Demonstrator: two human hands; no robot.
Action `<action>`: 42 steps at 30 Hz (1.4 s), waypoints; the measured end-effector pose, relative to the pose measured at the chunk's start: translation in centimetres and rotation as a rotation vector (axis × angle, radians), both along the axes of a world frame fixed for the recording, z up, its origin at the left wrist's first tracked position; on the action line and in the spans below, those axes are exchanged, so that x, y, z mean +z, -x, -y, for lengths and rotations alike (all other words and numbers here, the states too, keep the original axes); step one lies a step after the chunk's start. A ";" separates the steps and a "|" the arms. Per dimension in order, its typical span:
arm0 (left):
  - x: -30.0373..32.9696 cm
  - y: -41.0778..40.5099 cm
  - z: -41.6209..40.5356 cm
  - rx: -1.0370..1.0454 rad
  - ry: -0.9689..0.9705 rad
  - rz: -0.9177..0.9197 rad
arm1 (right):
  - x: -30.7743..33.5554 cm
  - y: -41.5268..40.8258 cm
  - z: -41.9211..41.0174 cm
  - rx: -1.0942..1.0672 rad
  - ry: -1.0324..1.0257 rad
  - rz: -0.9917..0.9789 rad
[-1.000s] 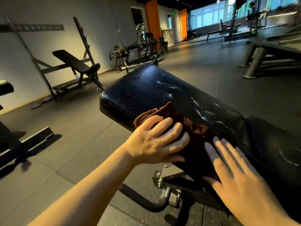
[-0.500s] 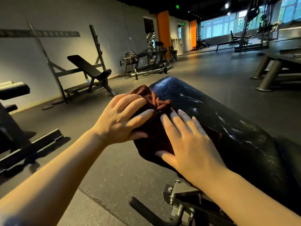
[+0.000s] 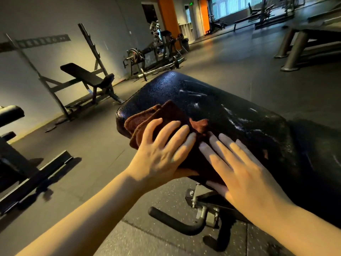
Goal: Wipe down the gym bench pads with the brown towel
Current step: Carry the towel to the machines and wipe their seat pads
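From the head camera, the brown towel [image 3: 166, 122] lies folded over the near left edge of the black bench pad [image 3: 212, 100], close to its far-left corner. The left hand [image 3: 160, 154] presses on it with fingers spread and nearly straight, the thumb apparently tucked under the pad's edge. The right hand [image 3: 238, 167] lies flat just beside it, fingers straight, fingertips on the towel's right part.

Folded brown towel [image 3: 162, 117] on glossy black pad [image 3: 212, 100]
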State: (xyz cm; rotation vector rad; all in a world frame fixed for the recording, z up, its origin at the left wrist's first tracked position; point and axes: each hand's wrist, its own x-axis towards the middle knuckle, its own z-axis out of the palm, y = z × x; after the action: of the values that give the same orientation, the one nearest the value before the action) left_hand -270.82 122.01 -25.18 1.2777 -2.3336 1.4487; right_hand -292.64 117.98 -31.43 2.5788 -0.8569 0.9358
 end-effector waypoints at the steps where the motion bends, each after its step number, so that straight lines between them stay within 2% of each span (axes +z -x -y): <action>1: -0.7 1.3 0.0 0.008 -0.007 0.010 | -0.8 1.1 -0.1 -0.021 0.002 -0.005; 6: -5.1 8.1 0.5 0.067 -0.018 0.005 | -4.9 7.5 0.0 -0.111 -0.038 -0.108; 11: -5.4 8.4 1.8 -0.113 0.009 0.046 | -6.2 11.0 -0.5 -0.171 -0.087 -0.182; 15: -3.5 4.4 1.8 -0.171 0.089 0.088 | -3.7 9.0 -0.6 -0.108 -0.058 -0.224; 20: 0.4 -2.3 1.2 -0.148 0.222 0.079 | 1.3 1.8 -0.6 0.035 -0.024 -0.121; 24: 3.9 -8.0 0.6 -0.086 0.202 0.101 | 4.2 -4.3 -0.5 0.072 -0.036 -0.036; 27: 5.7 -11.2 0.5 -0.065 0.121 0.015 | 6.1 -8.1 0.1 0.082 -0.019 -0.011; 35: 3.6 -10.4 0.5 -0.095 0.038 -0.197 | 5.5 -8.4 0.0 0.052 0.074 0.032; 42: 2.2 -6.3 0.6 -0.083 0.149 -0.171 | 2.1 -3.7 -1.3 -0.054 0.064 0.030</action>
State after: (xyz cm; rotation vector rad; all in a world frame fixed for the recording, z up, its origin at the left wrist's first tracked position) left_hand -264.52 121.43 -22.98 1.1999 -2.1016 1.3996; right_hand -288.93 119.30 -29.37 2.4809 -0.8858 0.9730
